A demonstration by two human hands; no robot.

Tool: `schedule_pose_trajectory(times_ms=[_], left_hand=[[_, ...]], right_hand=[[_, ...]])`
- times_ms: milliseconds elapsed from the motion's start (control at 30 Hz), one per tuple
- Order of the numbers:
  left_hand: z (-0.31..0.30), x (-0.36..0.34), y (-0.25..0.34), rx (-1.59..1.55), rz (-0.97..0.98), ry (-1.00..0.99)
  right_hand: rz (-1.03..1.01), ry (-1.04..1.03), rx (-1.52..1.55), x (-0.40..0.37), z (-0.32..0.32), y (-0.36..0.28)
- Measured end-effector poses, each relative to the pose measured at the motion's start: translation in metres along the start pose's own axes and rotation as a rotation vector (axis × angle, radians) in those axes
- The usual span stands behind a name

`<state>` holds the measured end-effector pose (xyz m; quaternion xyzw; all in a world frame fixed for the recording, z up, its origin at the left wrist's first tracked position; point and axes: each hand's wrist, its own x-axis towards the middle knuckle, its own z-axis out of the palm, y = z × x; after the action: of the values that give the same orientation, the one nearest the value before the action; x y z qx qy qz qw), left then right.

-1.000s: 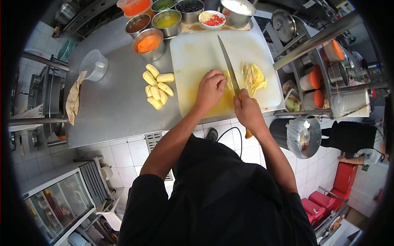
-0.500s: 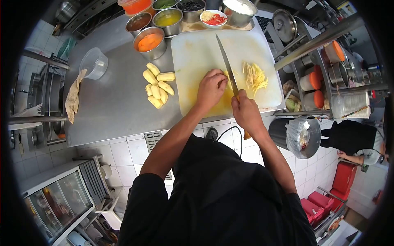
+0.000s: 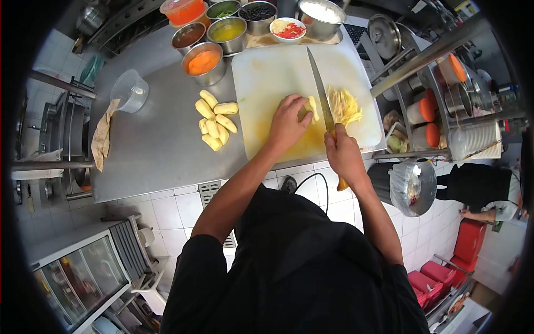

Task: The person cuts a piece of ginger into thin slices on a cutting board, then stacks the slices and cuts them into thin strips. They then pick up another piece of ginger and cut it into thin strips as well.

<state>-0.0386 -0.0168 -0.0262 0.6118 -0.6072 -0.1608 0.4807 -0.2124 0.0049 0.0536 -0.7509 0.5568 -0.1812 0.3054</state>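
Note:
On the white cutting board point(image 3: 272, 69), my left hand point(image 3: 287, 121) is closed over a peeled, pale-yellow piece that looks like banana or plantain point(image 3: 312, 107); its fingers hide part of it. My right hand point(image 3: 345, 156) grips a long knife point(image 3: 321, 88) with an orange-brown handle, its blade pointing away from me. The blade lies between the held piece and a heap of thin yellow strips point(image 3: 344, 106) on the right of the board. Several more peeled pieces point(image 3: 214, 128) lie in a pile on the steel table, left of the board.
Metal bowls stand behind, one with orange contents point(image 3: 203, 62), beside a white bowl of red and pale bits point(image 3: 288, 29). A clear tub point(image 3: 130, 91) and brown cloth point(image 3: 103, 136) lie left. A lined bin point(image 3: 411, 186) and another person point(image 3: 478, 186) are at right.
The knife and my right hand have shifted right, away from my left hand. More of the held yellow piece now shows, and the strip heap sits against the blade.

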Motion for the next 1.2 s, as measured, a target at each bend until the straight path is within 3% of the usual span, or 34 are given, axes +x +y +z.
schedule_pose_trajectory(times_ms=[300, 500, 700, 800, 900, 1000, 1200], left_hand=[[0.006, 0.003, 0.001, 0.054, -0.069, -0.083], [0.012, -0.001, 0.008, -0.161, -0.227, -0.020], [0.010, 0.009, 0.002, 0.119, -0.150, -0.045], [0.003, 0.005, 0.006, -0.025, -0.284, -0.081], [-0.001, -0.004, 0.004, 0.112, 0.015, -0.050], [-0.008, -0.004, 0.006, 0.162, -0.018, -0.210], [-0.022, -0.001, 0.009, 0.186, -0.085, -0.269]], right_hand=[[0.058, -0.008, 0.087, -0.008, -0.009, 0.008], [0.044, -0.013, 0.093, -0.009, -0.007, 0.012], [0.063, -0.053, 0.091, -0.012, -0.009, 0.012], [0.060, -0.068, 0.091, -0.015, -0.009, 0.014], [0.097, -0.114, 0.149, -0.020, -0.013, 0.012], [0.149, -0.157, 0.214, -0.025, -0.012, 0.013], [0.154, -0.198, 0.257, -0.036, 0.001, 0.018]])
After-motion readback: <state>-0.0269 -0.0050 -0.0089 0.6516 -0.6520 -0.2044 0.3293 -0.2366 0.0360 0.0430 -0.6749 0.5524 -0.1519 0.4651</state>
